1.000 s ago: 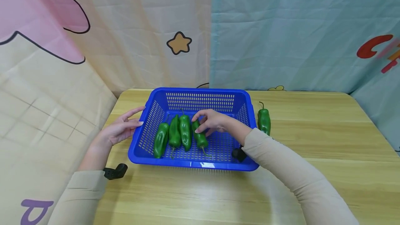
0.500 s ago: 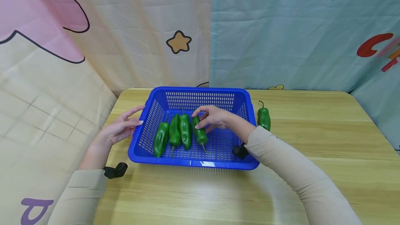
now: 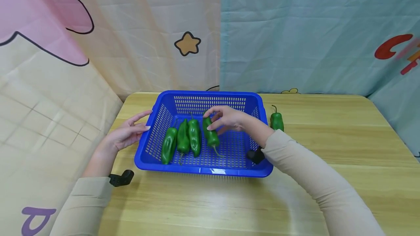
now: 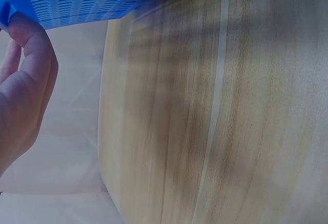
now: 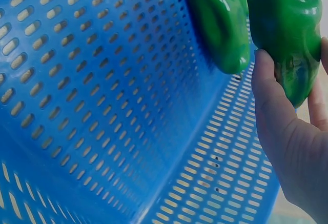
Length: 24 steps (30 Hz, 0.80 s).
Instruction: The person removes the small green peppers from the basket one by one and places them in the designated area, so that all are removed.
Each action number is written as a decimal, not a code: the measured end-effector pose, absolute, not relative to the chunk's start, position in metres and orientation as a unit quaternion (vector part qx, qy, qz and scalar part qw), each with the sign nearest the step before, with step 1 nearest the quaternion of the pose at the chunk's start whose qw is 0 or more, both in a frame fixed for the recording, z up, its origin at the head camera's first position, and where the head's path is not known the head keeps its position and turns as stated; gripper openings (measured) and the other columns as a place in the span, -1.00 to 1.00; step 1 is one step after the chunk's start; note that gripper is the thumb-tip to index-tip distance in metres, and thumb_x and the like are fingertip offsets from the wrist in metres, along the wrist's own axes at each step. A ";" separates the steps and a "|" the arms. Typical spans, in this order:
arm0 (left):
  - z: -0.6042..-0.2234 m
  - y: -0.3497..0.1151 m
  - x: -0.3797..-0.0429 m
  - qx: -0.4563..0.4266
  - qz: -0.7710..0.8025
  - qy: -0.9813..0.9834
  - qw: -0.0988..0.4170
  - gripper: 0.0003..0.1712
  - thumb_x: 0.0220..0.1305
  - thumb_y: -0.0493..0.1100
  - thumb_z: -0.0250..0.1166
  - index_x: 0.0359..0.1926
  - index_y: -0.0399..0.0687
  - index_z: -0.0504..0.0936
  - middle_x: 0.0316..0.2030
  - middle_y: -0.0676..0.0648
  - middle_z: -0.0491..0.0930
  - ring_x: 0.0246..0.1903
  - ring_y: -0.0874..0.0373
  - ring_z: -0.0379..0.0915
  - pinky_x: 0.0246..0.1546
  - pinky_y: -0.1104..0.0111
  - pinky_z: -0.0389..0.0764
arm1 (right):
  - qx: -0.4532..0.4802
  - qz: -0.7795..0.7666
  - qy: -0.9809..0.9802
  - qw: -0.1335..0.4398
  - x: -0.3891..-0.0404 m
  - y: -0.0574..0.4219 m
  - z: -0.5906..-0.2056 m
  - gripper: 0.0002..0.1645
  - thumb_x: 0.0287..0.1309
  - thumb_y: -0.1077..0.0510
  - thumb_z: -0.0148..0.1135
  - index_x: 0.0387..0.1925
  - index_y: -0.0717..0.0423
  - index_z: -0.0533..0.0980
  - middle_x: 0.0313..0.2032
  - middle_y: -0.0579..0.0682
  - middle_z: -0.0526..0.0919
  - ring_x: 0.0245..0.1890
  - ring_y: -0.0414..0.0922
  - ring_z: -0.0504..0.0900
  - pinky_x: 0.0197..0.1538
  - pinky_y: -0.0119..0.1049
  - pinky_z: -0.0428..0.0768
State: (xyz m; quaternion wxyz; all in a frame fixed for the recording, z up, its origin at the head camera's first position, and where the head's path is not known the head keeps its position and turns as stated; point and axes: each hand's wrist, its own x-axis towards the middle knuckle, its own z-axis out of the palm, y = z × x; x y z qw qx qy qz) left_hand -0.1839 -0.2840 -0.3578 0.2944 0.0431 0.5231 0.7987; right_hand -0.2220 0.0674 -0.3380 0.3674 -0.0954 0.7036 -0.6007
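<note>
My right hand (image 3: 226, 117) pinches a long green pepper (image 3: 211, 134) between thumb and fingers, over the right half of a blue plastic basket (image 3: 203, 172). The pepper tilts with its stem towards me. In the right wrist view, the thumb (image 5: 271, 93) presses one side of this pepper (image 5: 289, 29). Several green peppers lie side by side in the basket's left half, such as the leftmost one (image 3: 168, 145). My left hand (image 3: 129, 133) touches the basket's left rim with its fingertips, fingers mostly straight. The left wrist view shows the hand (image 4: 31, 65) against the basket's rim.
Another green pepper (image 3: 277, 120) lies on the wooden table (image 3: 328, 137) just right of the basket, partly covered by my right sleeve. Printed curtains (image 3: 279, 39) hang behind and beside the table. Dark wrist cameras sit on both wrists, the left one (image 3: 121, 178) above the table.
My right hand has risen slightly and moved a little up and right in the head view, with the pepper in its grip. The left hand has stayed at the rim.
</note>
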 end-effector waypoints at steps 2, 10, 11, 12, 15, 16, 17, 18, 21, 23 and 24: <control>-0.357 -0.284 -0.184 0.043 0.798 0.525 0.294 -0.47 0.34 -0.50 -0.07 0.18 0.12 0.32 -0.21 -0.15 0.63 -0.25 0.07 0.59 -0.20 0.33 0.63 | -0.097 -0.606 0.701 0.363 -0.222 0.069 -0.335 -0.46 0.01 0.47 0.24 0.07 0.22 0.39 -0.14 0.20 0.39 -0.27 -0.01 0.56 -0.17 0.00 0.63; -0.357 -0.285 -0.183 0.039 0.798 0.524 0.293 -0.46 0.34 -0.50 -0.08 0.17 0.14 0.34 -0.22 -0.14 0.64 -0.26 0.08 0.59 -0.21 0.33 0.63 | -0.109 -0.625 0.683 0.363 -0.222 0.075 -0.329 -0.47 0.03 0.48 0.21 0.07 0.23 0.37 -0.15 0.17 0.38 -0.29 -0.04 0.53 -0.16 0.01 0.62; -0.357 -0.286 -0.183 0.039 0.799 0.523 0.294 -0.46 0.34 -0.50 -0.09 0.17 0.14 0.35 -0.23 -0.14 0.64 -0.26 0.07 0.59 -0.21 0.33 0.63 | -0.111 -0.627 0.681 0.363 -0.222 0.076 -0.328 -0.48 0.03 0.48 0.21 0.07 0.23 0.37 -0.15 0.16 0.38 -0.29 -0.04 0.54 -0.17 0.00 0.62; -0.357 -0.286 -0.183 0.040 0.799 0.523 0.294 -0.46 0.34 -0.51 -0.09 0.17 0.15 0.35 -0.23 -0.14 0.64 -0.27 0.07 0.60 -0.21 0.33 0.63 | -0.113 -0.628 0.679 0.363 -0.222 0.077 -0.327 -0.48 0.04 0.49 0.20 0.07 0.23 0.37 -0.15 0.16 0.38 -0.30 -0.04 0.54 -0.17 0.00 0.63; -0.356 -0.285 -0.182 0.045 0.800 0.520 0.295 -0.46 0.34 -0.51 -0.09 0.19 0.11 0.31 -0.22 -0.15 0.64 -0.26 0.07 0.59 -0.20 0.33 0.63 | -0.116 -0.631 0.676 0.362 -0.221 0.080 -0.324 -0.49 0.04 0.49 0.19 0.06 0.22 0.37 -0.15 0.16 0.40 -0.30 -0.04 0.56 -0.18 -0.01 0.63; -0.356 -0.285 -0.182 0.046 0.800 0.520 0.296 -0.46 0.34 -0.51 -0.09 0.20 0.11 0.30 -0.22 -0.15 0.63 -0.26 0.07 0.59 -0.20 0.33 0.63 | -0.118 -0.633 0.674 0.362 -0.221 0.082 -0.322 -0.50 0.05 0.49 0.19 0.06 0.22 0.37 -0.15 0.16 0.40 -0.30 -0.04 0.56 -0.18 -0.01 0.63; -0.356 -0.284 -0.182 0.048 0.800 0.518 0.297 -0.46 0.34 -0.51 -0.09 0.20 0.10 0.30 -0.21 -0.16 0.63 -0.25 0.07 0.59 -0.19 0.32 0.63 | -0.117 -0.636 0.672 0.361 -0.220 0.083 -0.321 -0.50 0.05 0.49 0.18 0.06 0.21 0.38 -0.14 0.16 0.39 -0.29 -0.04 0.55 -0.18 -0.01 0.63; -0.357 -0.284 -0.182 0.051 0.801 0.518 0.297 -0.46 0.33 -0.51 -0.08 0.20 0.09 0.29 -0.21 -0.16 0.63 -0.25 0.07 0.59 -0.19 0.32 0.63 | -0.117 -0.638 0.671 0.360 -0.220 0.084 -0.319 -0.50 0.05 0.49 0.18 0.05 0.21 0.38 -0.14 0.17 0.39 -0.28 -0.04 0.55 -0.17 0.00 0.62; -0.358 -0.284 -0.183 0.060 0.802 0.513 0.300 -0.47 0.32 -0.50 -0.04 0.19 0.09 0.32 -0.19 -0.16 0.63 -0.23 0.07 0.59 -0.17 0.32 0.62 | -0.121 -0.642 0.669 0.354 -0.219 0.088 -0.314 -0.50 0.05 0.48 0.18 0.05 0.19 0.38 -0.13 0.17 0.37 -0.27 -0.03 0.52 -0.17 0.00 0.62; -0.359 -0.285 -0.184 0.067 0.803 0.510 0.300 -0.47 0.32 -0.49 -0.02 0.18 0.11 0.36 -0.19 -0.15 0.63 -0.22 0.07 0.59 -0.16 0.32 0.62 | -0.122 -0.643 0.671 0.349 -0.218 0.091 -0.312 -0.49 0.05 0.48 0.19 0.07 0.19 0.37 -0.11 0.17 0.36 -0.25 -0.03 0.51 -0.15 0.01 0.62; -0.359 -0.286 -0.184 0.074 0.804 0.506 0.303 -0.47 0.32 -0.49 -0.02 0.19 0.11 0.36 -0.18 -0.16 0.63 -0.21 0.07 0.59 -0.15 0.32 0.62 | -0.124 -0.643 0.672 0.347 -0.218 0.092 -0.311 -0.48 0.05 0.47 0.19 0.07 0.19 0.37 -0.10 0.17 0.35 -0.24 -0.03 0.50 -0.15 0.02 0.61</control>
